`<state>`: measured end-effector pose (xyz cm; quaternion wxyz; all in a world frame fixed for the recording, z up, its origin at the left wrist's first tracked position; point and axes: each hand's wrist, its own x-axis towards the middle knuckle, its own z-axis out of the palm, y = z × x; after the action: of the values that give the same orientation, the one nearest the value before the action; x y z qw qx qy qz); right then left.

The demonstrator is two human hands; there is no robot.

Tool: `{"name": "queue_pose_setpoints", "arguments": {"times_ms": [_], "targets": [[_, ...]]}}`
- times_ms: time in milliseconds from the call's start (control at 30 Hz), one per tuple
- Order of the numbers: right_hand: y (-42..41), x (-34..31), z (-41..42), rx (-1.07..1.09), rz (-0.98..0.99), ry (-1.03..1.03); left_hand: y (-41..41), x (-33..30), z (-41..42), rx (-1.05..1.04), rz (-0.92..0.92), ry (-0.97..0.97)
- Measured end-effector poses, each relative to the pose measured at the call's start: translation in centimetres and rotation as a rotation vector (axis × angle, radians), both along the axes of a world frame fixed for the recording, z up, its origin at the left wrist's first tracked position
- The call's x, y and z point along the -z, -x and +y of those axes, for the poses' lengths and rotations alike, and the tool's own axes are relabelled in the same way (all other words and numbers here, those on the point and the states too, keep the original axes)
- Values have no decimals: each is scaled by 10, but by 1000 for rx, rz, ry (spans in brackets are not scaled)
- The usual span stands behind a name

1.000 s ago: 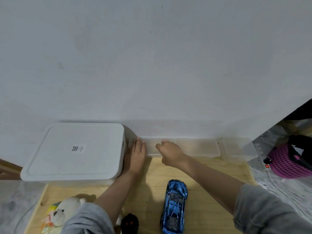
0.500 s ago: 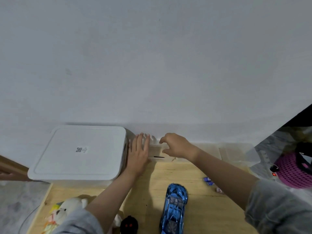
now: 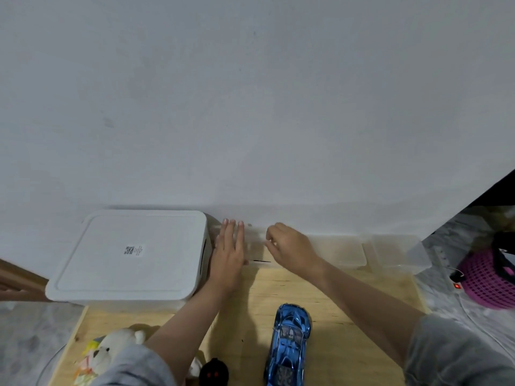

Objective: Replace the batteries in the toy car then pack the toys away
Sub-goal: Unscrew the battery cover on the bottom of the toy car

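We're laying our left hand [image 3: 230,254] flat, fingers straight, against the clear box [image 3: 256,250] just right of the white lidded bin [image 3: 131,256]. Our right hand [image 3: 289,249] is curling its fingers at that box's far edge; can't tell whether it's gripping the lid. The blue toy car [image 3: 288,344] is sitting on the wooden board [image 3: 348,296], nearer us than the box, w/ a black remote [image 3: 214,373] left of it.

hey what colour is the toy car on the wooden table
The shiny metallic toy car is blue with chrome-like highlights, shown best in the head view.
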<state>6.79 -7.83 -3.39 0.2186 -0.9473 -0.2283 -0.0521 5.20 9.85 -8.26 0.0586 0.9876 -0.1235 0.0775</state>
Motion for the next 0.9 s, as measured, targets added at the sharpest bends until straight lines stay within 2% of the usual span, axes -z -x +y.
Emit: {"name": "queue_pose_setpoints", "arguments": {"times_ms": [133,300,467,600,700,900], "targets": [[1,29,3,-65,88,75,-1,9,3,-18,-84,15],[-17,42,11,-63,202,225,-2,5,4,-30,-71,5],[-39,46,24,7,438,281,-3,-8,-1,-93,50,-103],[-50,46,33,-14,481,389,-7,-6,-1,-125,48,-139],[-54,41,40,-53,508,473,-8,1,0,-150,63,-91],[-50,32,33,-148,502,500,-8,4,0,-173,104,-31]]}}
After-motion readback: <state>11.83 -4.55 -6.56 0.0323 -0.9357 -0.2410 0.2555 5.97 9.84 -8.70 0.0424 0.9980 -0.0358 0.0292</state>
